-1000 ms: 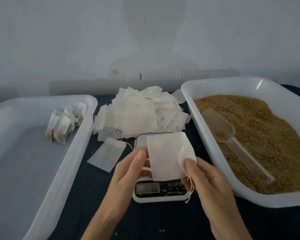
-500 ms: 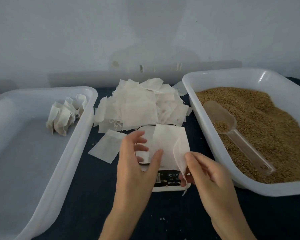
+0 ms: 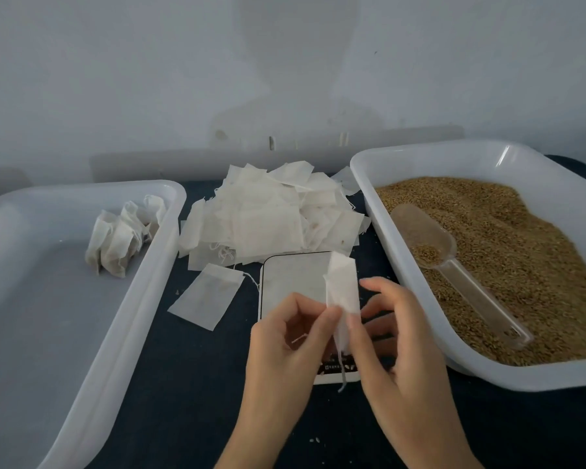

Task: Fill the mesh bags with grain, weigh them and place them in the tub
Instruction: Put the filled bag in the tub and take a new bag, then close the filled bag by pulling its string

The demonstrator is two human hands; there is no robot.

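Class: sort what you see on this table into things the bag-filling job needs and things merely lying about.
Needed: mesh bag pinched by left hand and right hand; scale; scoop; grain; left tub; spare bags.

Lying about: stray grains on the dark cloth.

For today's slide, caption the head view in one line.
Both hands pinch an empty white mesh bag above the white digital scale.

Hands hide the scale [image 3: 295, 282] display.
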